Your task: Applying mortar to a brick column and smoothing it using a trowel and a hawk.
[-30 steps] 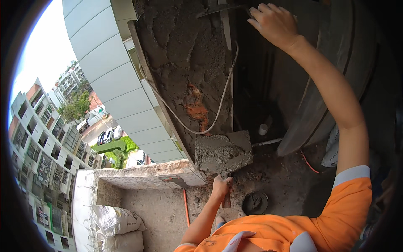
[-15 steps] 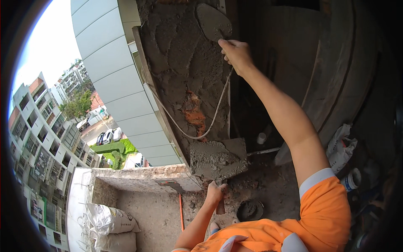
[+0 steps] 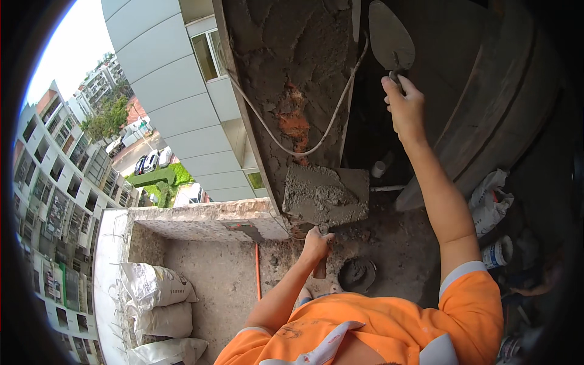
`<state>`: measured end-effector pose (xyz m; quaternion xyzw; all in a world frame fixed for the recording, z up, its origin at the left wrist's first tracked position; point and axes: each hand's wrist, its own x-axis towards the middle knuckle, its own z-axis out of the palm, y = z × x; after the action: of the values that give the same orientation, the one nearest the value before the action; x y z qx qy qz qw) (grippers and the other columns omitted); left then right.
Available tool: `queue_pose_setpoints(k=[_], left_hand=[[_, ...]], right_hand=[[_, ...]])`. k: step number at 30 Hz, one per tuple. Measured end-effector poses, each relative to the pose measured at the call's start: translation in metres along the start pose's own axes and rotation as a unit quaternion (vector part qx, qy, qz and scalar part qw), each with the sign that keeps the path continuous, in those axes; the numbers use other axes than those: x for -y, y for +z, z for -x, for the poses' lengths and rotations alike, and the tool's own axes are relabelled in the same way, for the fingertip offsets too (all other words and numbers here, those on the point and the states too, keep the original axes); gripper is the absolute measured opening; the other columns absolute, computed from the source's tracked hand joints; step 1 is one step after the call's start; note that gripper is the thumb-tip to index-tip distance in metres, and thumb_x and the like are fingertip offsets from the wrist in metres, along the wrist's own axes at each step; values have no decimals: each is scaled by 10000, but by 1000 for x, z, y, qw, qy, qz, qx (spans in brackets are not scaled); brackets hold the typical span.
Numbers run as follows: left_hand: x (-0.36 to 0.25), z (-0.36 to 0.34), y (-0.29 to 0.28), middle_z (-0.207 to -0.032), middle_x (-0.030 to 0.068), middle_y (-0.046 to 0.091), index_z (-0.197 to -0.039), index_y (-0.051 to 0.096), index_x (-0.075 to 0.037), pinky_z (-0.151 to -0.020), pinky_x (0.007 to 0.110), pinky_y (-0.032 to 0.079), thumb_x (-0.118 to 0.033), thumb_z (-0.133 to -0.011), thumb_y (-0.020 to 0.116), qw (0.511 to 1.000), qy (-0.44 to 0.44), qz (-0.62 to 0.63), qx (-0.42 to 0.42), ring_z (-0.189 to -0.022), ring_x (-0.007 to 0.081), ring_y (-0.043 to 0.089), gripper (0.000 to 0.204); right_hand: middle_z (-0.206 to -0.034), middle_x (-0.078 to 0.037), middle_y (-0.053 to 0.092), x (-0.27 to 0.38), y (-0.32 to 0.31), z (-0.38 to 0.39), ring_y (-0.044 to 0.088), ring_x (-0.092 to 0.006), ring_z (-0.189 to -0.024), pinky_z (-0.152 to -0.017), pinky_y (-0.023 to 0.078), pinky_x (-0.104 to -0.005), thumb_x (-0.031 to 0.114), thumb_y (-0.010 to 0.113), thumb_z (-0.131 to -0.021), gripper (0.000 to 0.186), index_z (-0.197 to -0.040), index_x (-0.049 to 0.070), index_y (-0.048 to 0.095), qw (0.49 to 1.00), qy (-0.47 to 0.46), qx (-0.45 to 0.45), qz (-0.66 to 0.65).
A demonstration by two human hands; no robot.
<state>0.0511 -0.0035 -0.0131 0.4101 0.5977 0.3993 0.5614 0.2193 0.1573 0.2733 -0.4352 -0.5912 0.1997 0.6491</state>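
Observation:
My right hand [image 3: 406,112] is wrapped round the handle of a rounded trowel [image 3: 391,38], raised at the upper right, off the wall's edge. Lower down, my left hand [image 3: 317,244] grips a plasterer's hawk [image 3: 327,194] by its handle. Wet grey mortar lies spread over the hawk's board, thickest toward its middle. Behind the hawk rises a narrow wall [image 3: 261,79] coated in rough wet mortar, with a patch of bare orange brick [image 3: 294,125] showing. A pale cable [image 3: 302,153] hangs in a loop across this wall.
On the floor near my feet stands a dark bucket [image 3: 358,275] with mortar inside. Stacked white sacks [image 3: 159,286] lie at the lower left beside a low parapet [image 3: 201,213]. An orange pipe [image 3: 257,271] runs along the floor. At right are a white bag [image 3: 488,204] and a white tub [image 3: 499,251].
My right hand has carried the trowel away from the mortared wall, to the right. My left hand still holds the hawk, which appears slightly higher as the view shifted.

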Motion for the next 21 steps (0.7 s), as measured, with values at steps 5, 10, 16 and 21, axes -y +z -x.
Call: queue_pose_setpoints(k=[5,10,16,21], left_hand=[[56,-39,2,-610,168,588,-849,509,90,-444,392,496,-144,-784,691,996,73,-54,17,-468,270,618,304],[12,-14,20,-608,134,568,-867,507,69,-431,367,485,-108,-790,663,994,-50,-48,79,-470,237,606,248],[12,-21,3,-589,58,520,-841,466,-8,-393,306,440,-68,-777,619,988,-78,-8,135,-416,161,510,176],[10,-15,-11,-599,71,503,-751,460,-22,-460,328,437,-79,-771,634,948,-25,-191,254,-495,165,543,183]], right_hand=[[-831,-110,644,-77,-50,143,589,-184,-717,-689,484,-299,202,699,-852,352,-1046,-84,632,985,-38,49,161],[-882,-161,669,-127,-91,218,644,-354,-757,-677,509,-397,236,699,-809,322,-1005,-17,672,889,204,222,345],[-857,-55,635,-121,-185,227,632,-251,-762,-653,511,-365,155,742,-724,248,-939,45,685,838,-139,292,440],[-892,-42,625,-126,-204,209,612,-239,-798,-690,506,-352,107,744,-687,246,-916,56,669,801,-205,296,478]])
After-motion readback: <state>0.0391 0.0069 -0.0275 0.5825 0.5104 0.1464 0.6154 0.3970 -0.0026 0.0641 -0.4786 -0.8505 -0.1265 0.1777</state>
